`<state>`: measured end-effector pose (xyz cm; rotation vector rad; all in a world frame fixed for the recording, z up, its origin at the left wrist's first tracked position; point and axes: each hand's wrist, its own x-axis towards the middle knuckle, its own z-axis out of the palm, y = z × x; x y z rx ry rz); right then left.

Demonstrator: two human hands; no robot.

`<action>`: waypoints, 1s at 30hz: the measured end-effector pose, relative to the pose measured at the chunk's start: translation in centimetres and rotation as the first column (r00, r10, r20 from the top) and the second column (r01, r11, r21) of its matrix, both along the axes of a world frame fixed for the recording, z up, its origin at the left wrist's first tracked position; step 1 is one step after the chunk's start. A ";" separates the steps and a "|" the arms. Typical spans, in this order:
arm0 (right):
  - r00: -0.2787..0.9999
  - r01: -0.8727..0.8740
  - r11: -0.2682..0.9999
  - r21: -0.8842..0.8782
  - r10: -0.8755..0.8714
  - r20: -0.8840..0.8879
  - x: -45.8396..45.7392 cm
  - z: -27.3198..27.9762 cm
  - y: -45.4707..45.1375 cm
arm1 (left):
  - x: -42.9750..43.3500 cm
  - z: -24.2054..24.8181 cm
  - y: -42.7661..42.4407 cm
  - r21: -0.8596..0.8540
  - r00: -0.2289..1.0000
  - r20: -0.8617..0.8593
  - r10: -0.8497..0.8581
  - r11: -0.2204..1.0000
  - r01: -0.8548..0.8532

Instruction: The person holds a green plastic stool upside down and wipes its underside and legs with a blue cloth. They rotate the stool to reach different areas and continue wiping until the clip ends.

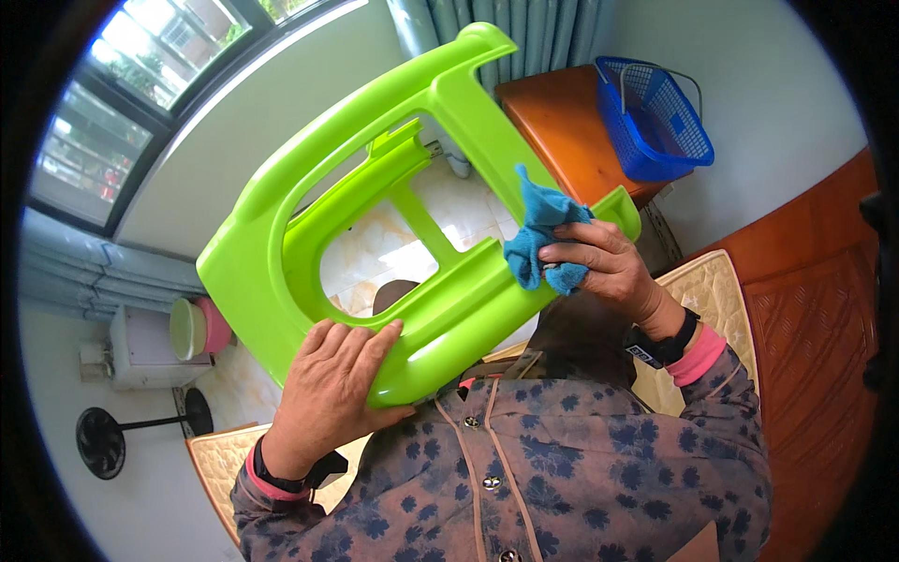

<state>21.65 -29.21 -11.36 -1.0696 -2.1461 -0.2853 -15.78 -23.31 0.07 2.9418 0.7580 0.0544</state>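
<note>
A bright green moulded plastic frame (253, 225), perhaps part of a chair or stool, is tilted across my lap. It has a large rounded opening, through which the floor shows. My left hand (337, 372) grips its near edge at the lower left, fingers over the top and thumb towards my body. In my right hand (611, 270) is a crumpled blue cloth (537, 246). The cloth rests against the right end of the frame, near a crossbar (484, 140). My right palm and part of the frame beneath the cloth are hidden.
A blue plastic basket (653, 133) with a handle stands on a brown wooden cabinet (555, 112). The quilted mattress (702, 309) lies beneath me. Green and pink basins (188, 330), a white cabinet (151, 351) and a black fan (100, 442) are at left.
</note>
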 end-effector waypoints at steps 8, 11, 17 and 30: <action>0.753 0.530 0.812 -0.244 -0.583 -0.304 7.4 -1.3 0.2 | -1.4 -1.0 2.2 0.152 0.983 0.058 0.173 0.972 -0.180; 0.681 0.453 0.849 -0.271 -0.526 -0.510 6.9 0.2 1.2 | -2.5 -1.1 3.2 0.161 0.977 0.095 0.191 0.966 -0.204; 0.877 0.183 0.980 -0.083 -0.201 -0.437 -1.5 2.4 6.6 | -4.4 -1.0 3.0 0.161 0.971 0.138 0.195 0.963 -0.216; 0.771 0.228 0.964 -0.136 -0.264 -0.579 5.4 3.8 11.5 | -5.5 -1.2 2.8 0.131 0.971 0.166 0.174 0.972 -0.197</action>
